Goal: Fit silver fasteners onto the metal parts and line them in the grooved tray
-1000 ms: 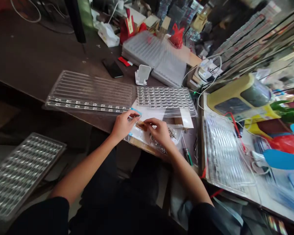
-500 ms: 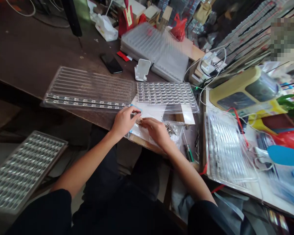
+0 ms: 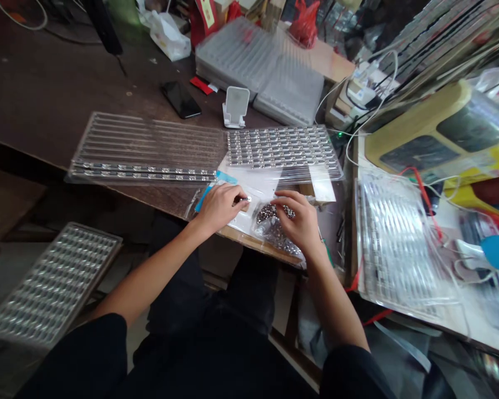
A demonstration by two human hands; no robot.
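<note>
My left hand (image 3: 219,208) pinches a small shiny metal part (image 3: 245,199) between thumb and fingertips, just above a white sheet (image 3: 255,181) at the table's front edge. Its exact kind is too small to make out. My right hand (image 3: 300,220) hovers with thumb and fingers apart over an open clear bag (image 3: 276,235) of small dark and silvery metal pieces (image 3: 266,213). Behind the hands, a clear ribbed tray (image 3: 149,141) holds two rows of small metal pieces along its near side. The tray to its right (image 3: 280,147) has several filled rows.
A phone (image 3: 181,100) and a white phone stand (image 3: 236,106) are behind the trays. Stacked clear trays (image 3: 237,52) lie farther back. Another filled tray (image 3: 58,282) sits low at left. More clear trays (image 3: 399,244) lie on the right-hand surface, beside a yellow machine (image 3: 416,133).
My right hand has moved right, away from my left hand, to above the bag, and its fingers have spread. My left hand has shifted slightly right, still pinching. The camera view has shifted slightly.
</note>
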